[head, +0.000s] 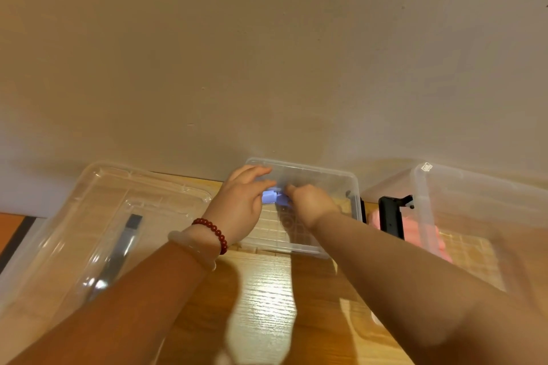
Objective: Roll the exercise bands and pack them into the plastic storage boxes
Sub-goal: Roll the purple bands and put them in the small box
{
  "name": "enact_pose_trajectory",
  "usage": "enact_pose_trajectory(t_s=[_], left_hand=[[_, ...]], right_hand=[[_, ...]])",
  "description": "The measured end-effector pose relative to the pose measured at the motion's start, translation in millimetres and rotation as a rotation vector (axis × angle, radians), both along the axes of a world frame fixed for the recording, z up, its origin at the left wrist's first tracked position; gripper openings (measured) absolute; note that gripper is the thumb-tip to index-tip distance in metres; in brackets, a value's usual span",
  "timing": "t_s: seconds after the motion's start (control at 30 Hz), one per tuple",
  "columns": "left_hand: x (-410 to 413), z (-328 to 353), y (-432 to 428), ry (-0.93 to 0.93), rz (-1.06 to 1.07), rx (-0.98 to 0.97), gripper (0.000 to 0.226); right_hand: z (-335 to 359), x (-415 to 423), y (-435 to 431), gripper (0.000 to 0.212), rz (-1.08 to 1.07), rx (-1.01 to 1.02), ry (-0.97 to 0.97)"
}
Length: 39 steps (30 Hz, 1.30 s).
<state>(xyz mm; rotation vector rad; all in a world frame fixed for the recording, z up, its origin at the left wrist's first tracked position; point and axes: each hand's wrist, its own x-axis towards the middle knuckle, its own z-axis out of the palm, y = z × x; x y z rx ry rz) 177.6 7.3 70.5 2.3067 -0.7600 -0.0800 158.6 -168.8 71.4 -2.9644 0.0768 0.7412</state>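
A small blue-violet exercise band [274,198], folded or rolled, is held between both hands over the middle clear plastic box [335,184]. My left hand [241,206] grips its left end, fingers curled over the box's far rim. My right hand [311,204] pinches the band's right end inside the box. A second, larger clear box [462,201] stands at the right, with a pink band [439,238] showing through its wall.
A clear lid [98,216] lies flat at the left with a dark strap-like piece [124,243] on or under it. A black latch [393,216] sits between the two boxes. The wooden table [267,305] butts against a beige wall.
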Motion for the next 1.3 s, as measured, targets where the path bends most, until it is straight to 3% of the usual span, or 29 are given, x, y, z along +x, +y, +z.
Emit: enact_pose_trajectory(t_s=[0.1, 0.27, 0.5, 1.3], left_hand=[[-0.2, 0.2, -1.1, -0.008, 0.009, 0.019, 0.038], [-0.7, 1.7, -2.2, -0.012, 0.011, 0.043, 0.04], [-0.9, 1.0, -3.2, -0.015, 0.007, 0.046, 0.039], [-1.1, 7.1, -1.7, -0.025, 0.006, 0.036, 0.03]], right_hand=[[-0.7, 2.8, 4.4, 0.034, 0.204, -0.186, 0.0], [2.1, 6.9, 6.1, 0.033, 0.353, -0.284, -0.002], [-2.4, 3.9, -0.2, 0.046, 0.219, -0.179, -0.006], [7.0, -3.2, -1.5, 0.02, 0.158, -0.018, -0.06]])
